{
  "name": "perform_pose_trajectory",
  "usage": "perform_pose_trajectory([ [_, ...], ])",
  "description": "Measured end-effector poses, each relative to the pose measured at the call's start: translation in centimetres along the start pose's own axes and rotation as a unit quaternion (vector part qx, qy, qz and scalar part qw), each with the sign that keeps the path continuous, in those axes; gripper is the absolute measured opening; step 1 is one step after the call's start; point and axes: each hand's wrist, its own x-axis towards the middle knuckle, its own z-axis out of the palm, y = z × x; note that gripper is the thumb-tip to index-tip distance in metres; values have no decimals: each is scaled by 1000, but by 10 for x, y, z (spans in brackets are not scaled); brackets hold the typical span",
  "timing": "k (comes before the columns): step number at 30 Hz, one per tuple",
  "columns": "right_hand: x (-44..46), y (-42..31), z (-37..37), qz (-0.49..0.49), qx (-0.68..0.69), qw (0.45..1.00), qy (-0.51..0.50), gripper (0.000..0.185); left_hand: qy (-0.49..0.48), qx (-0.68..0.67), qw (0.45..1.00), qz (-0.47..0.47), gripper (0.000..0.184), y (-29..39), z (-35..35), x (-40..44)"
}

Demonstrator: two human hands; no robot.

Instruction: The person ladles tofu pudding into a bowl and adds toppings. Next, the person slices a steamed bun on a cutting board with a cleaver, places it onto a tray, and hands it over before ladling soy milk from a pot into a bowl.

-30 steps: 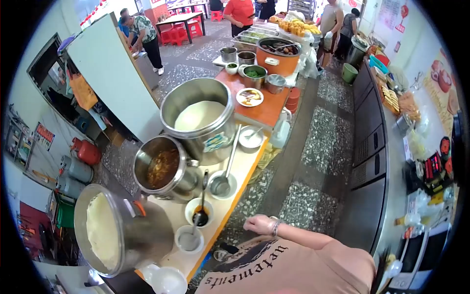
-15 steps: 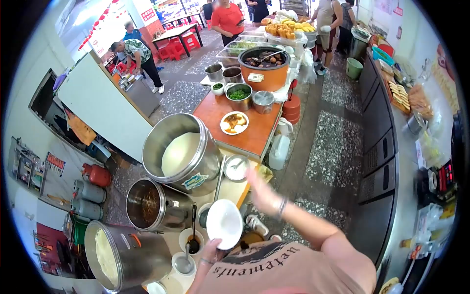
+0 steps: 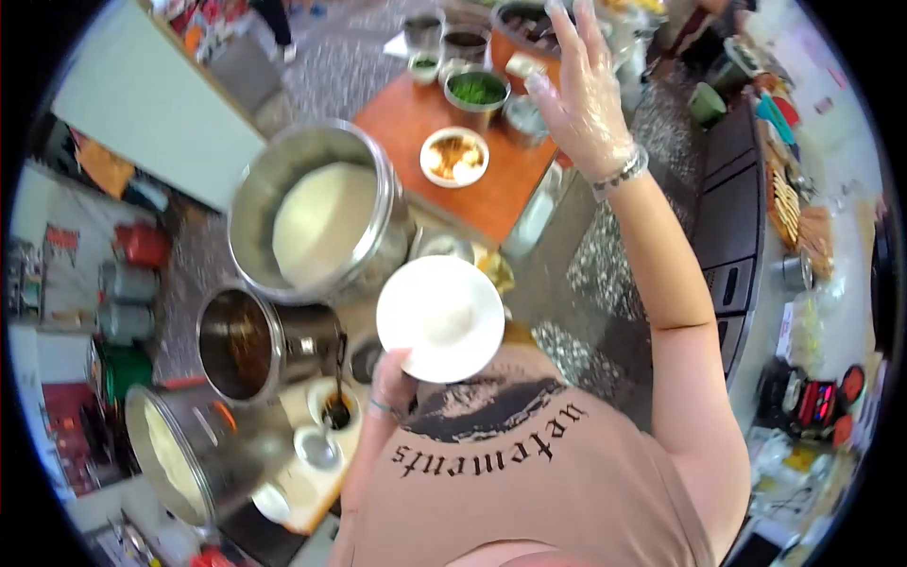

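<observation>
My left hand (image 3: 392,382) grips the edge of a white bowl (image 3: 416,298), which is held in front of my chest with its opening toward the camera. A faint pale patch shows at its bottom; I cannot make out what it is. My right hand (image 3: 588,99), in a clear plastic glove, is raised with fingers stretched out and holds nothing. Behind its fingertips is an orange pot (image 3: 524,64) of dark food. A white bowl with brown sauce and white pieces (image 3: 454,158) sits on the orange table (image 3: 402,118), near a steel pot of chopped greens (image 3: 477,92).
On my left stand a large steel pot of pale liquid (image 3: 321,227), a smaller pot of brown contents (image 3: 248,345) and another large pot (image 3: 236,463). Small bowls with ladles (image 3: 319,448) sit between them and me. A steel counter (image 3: 732,227) runs along the right.
My right hand has moved up and away from me, from beside the small container to near the orange pot. My left hand has raised the white bowl. The camera view has tilted down.
</observation>
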Motion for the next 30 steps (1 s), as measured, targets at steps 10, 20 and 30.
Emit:
perform_pose_trajectory([
  [10, -278, 34, 232, 128, 157, 845, -495, 42, 302, -263, 897, 188, 65, -54, 28, -34],
  [20, -269, 20, 312, -49, -1, 621, -782, 30, 451, -364, 762, 288, 66, -98, 102, -7],
  [30, -289, 24, 312, 2, -35, 553, -833, 32, 454, -402, 761, 232, 63, -107, 114, 9],
])
